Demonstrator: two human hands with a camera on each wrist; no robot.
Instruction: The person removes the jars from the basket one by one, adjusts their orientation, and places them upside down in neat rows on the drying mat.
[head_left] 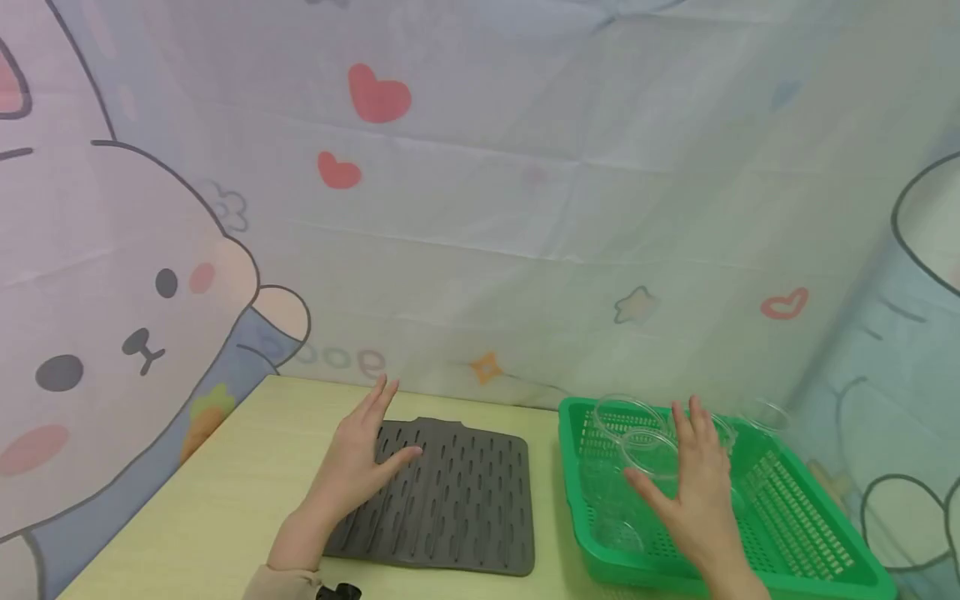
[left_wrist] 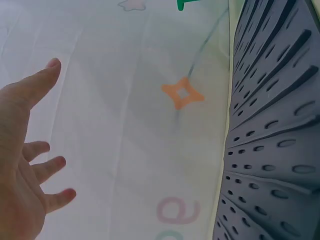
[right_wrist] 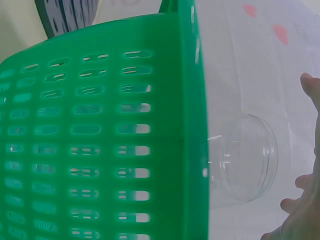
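Note:
My left hand (head_left: 356,462) is raised over the left side of a dark grey slotted mat (head_left: 472,500), thumb spread from straight fingers and nothing in its grasp. In the left wrist view the same hand (left_wrist: 22,170) shows loosely bent fingers apart from the mat (left_wrist: 270,150). Over a green plastic basket (head_left: 570,475), my right hand (head_left: 701,500) is spread and holds nothing. Several clear round cups (head_left: 648,454) stand in the basket, partly hidden behind that hand. One clear cup (right_wrist: 250,157) rises past the basket rim in the right wrist view, near the right fingers.
Mat and basket lie side by side on a pale yellow table (head_left: 217,492), the basket to the right. Behind the table hangs a printed cloth (head_left: 487,250) with hearts and a cartoon rabbit. A small black object (head_left: 341,592) is at the left sleeve.

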